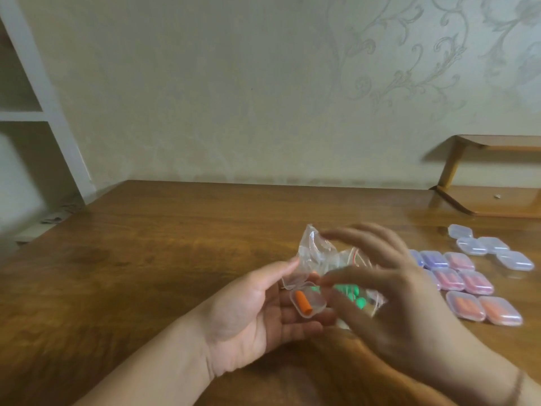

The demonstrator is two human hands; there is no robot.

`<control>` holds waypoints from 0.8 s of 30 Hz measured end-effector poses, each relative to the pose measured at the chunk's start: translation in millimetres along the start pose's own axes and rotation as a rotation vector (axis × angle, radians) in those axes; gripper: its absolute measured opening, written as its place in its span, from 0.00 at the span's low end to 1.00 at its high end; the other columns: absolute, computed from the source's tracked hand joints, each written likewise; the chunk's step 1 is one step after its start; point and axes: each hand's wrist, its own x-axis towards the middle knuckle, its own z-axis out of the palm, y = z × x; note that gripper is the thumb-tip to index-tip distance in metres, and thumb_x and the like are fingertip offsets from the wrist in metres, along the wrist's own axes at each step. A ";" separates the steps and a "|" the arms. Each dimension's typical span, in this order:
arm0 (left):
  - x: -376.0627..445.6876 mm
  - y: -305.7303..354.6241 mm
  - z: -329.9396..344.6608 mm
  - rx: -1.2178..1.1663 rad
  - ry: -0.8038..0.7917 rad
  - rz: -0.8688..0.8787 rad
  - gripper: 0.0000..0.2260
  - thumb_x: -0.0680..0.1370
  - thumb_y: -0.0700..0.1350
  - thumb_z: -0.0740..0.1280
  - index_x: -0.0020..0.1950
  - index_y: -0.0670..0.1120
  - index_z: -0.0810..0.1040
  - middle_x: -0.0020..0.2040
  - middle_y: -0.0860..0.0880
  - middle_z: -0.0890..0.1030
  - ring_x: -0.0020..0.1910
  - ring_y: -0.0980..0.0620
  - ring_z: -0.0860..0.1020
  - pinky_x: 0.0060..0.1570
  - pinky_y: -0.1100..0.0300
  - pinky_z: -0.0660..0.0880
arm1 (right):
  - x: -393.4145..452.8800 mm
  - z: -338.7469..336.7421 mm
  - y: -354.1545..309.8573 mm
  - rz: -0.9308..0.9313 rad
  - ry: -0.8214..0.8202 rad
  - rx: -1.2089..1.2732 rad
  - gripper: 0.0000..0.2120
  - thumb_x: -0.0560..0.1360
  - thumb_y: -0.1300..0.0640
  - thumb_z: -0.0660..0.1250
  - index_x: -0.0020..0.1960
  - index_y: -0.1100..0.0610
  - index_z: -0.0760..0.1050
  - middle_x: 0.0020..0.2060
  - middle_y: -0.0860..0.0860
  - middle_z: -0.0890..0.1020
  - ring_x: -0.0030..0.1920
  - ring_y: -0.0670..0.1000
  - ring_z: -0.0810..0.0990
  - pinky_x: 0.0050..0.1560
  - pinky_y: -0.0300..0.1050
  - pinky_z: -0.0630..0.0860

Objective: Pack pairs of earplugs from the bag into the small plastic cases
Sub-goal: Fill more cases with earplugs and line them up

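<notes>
Left hand (257,312) fingers cupped under open clear case (307,301) with one orange earplug (303,303); blurred right hand (389,291) fingers spread, grip unclear.

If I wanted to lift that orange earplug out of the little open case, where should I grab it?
Pinch the orange earplug across its narrow sides, probably from above. It lies flat in the open case, held on the left hand, so only its top and long sides seem reachable; the case walls block its ends.
</notes>
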 end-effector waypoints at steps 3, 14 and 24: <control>0.4 8.7 -5.5 0.020 0.036 0.041 0.24 0.74 0.52 0.67 0.64 0.37 0.76 0.54 0.35 0.82 0.47 0.43 0.82 0.46 0.55 0.81 | 5.7 -12.9 16.4 0.194 0.173 0.033 0.05 0.72 0.51 0.71 0.38 0.43 0.79 0.61 0.40 0.76 0.66 0.46 0.68 0.59 0.44 0.66; 13.3 9.1 -15.1 0.042 0.240 0.070 0.23 0.74 0.51 0.70 0.62 0.38 0.76 0.53 0.36 0.82 0.50 0.42 0.82 0.52 0.51 0.79 | 17.1 22.1 38.2 0.359 -0.353 -0.300 0.13 0.76 0.46 0.62 0.59 0.38 0.78 0.78 0.43 0.42 0.77 0.53 0.34 0.76 0.60 0.48; 10.7 10.9 -14.1 0.070 0.223 0.027 0.24 0.71 0.51 0.70 0.63 0.39 0.76 0.56 0.35 0.81 0.48 0.43 0.83 0.47 0.54 0.78 | 20.6 25.9 30.5 0.388 -0.563 -0.398 0.17 0.78 0.42 0.59 0.66 0.40 0.72 0.76 0.44 0.33 0.74 0.55 0.26 0.74 0.63 0.39</control>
